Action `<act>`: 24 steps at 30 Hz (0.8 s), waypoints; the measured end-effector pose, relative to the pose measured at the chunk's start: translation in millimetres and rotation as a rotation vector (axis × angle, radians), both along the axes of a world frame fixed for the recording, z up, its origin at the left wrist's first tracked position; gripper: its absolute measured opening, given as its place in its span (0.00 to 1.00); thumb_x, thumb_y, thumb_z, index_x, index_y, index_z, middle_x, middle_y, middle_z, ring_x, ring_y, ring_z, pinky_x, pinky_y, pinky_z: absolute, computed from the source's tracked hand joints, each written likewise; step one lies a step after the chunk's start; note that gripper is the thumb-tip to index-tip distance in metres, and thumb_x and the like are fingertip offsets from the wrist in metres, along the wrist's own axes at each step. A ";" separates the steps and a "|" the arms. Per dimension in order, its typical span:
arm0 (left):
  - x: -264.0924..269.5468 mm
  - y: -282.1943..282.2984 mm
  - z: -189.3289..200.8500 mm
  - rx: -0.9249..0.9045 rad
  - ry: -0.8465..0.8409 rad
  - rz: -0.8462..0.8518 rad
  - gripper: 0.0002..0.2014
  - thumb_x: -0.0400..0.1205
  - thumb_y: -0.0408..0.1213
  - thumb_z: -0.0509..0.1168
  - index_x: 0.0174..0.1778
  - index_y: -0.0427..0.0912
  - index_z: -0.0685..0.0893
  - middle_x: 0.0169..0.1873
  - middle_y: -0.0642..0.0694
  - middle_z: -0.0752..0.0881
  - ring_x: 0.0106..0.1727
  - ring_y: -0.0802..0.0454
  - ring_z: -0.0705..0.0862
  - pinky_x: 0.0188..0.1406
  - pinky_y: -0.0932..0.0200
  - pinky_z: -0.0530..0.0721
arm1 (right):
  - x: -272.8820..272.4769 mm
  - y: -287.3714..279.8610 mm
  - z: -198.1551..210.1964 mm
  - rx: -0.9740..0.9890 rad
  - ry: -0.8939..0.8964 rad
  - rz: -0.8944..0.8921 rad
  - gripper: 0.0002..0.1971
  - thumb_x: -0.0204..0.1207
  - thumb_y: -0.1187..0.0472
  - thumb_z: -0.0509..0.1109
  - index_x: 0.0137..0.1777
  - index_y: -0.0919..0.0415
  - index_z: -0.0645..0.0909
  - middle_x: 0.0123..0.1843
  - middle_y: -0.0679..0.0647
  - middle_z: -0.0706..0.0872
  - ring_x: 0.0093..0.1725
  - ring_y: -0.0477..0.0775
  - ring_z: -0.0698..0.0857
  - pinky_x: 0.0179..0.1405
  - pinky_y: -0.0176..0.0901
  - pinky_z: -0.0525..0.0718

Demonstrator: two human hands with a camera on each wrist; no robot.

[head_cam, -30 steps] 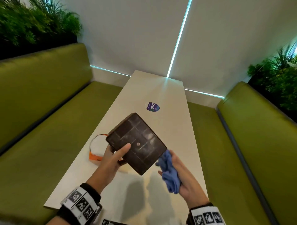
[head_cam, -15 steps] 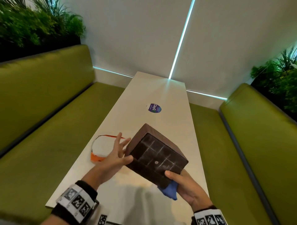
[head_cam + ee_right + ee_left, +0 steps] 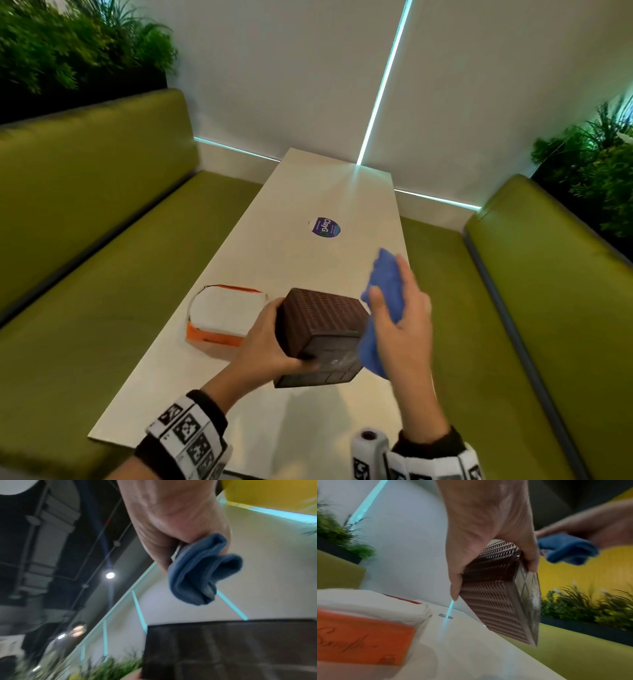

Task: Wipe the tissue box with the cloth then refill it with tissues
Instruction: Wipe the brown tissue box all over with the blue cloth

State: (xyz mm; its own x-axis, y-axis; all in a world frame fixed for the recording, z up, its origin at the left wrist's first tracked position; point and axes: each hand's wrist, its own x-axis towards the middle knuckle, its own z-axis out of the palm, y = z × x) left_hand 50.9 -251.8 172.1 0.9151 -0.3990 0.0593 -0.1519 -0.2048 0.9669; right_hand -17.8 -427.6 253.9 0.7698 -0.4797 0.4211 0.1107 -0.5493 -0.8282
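A dark brown woven tissue box (image 3: 322, 337) is held above the white table (image 3: 301, 267), tipped so its flat underside faces me. My left hand (image 3: 270, 346) grips its left side, thumb on the underside. In the left wrist view the box (image 3: 498, 595) hangs tilted under my fingers. My right hand (image 3: 397, 308) holds a bunched blue cloth (image 3: 385, 301) against the box's right side; the cloth (image 3: 200, 572) bulges from my fist. An orange-and-white tissue pack (image 3: 224, 317) lies on the table left of the box.
Green padded benches (image 3: 102, 274) run along both sides of the narrow table. A round purple sticker (image 3: 324, 226) sits farther up the tabletop. Plants (image 3: 68, 44) stand behind the bench backs. A white wall with light strips closes off the far end.
The box has been turned from showing its underside to showing a woven side on top. My left hand took hold of it again, and my right hand came up from beneath to its right side.
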 end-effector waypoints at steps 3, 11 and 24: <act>-9.7 -18.0 1.8 -0.046 -0.164 0.033 0.40 0.51 0.49 0.83 0.57 0.66 0.71 0.57 0.60 0.82 0.58 0.64 0.82 0.54 0.62 0.84 | 10.6 42.4 -13.1 -0.453 0.184 0.097 0.27 0.82 0.44 0.58 0.81 0.37 0.60 0.64 0.51 0.75 0.61 0.43 0.75 0.60 0.37 0.76; -15.9 4.0 -6.4 0.097 -0.306 0.029 0.52 0.53 0.60 0.84 0.69 0.67 0.61 0.63 0.71 0.71 0.65 0.68 0.75 0.61 0.68 0.79 | 44.7 -12.2 -25.3 -0.093 0.424 0.153 0.13 0.85 0.50 0.59 0.61 0.50 0.82 0.57 0.53 0.87 0.58 0.55 0.84 0.53 0.45 0.80; -9.4 13.6 -9.1 0.090 -0.363 0.142 0.53 0.51 0.56 0.84 0.71 0.61 0.64 0.62 0.65 0.72 0.66 0.64 0.76 0.61 0.66 0.79 | 44.4 -9.1 -48.1 -0.084 0.373 0.102 0.19 0.79 0.40 0.55 0.64 0.45 0.77 0.64 0.48 0.82 0.61 0.48 0.84 0.59 0.48 0.84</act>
State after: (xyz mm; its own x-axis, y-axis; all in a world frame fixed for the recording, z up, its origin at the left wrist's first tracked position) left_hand 41.5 -238.3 163.0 0.8874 -0.2884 0.3596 -0.4446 -0.3297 0.8328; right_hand 26.6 -436.7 205.9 0.9194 -0.3682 0.1383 -0.1312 -0.6186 -0.7747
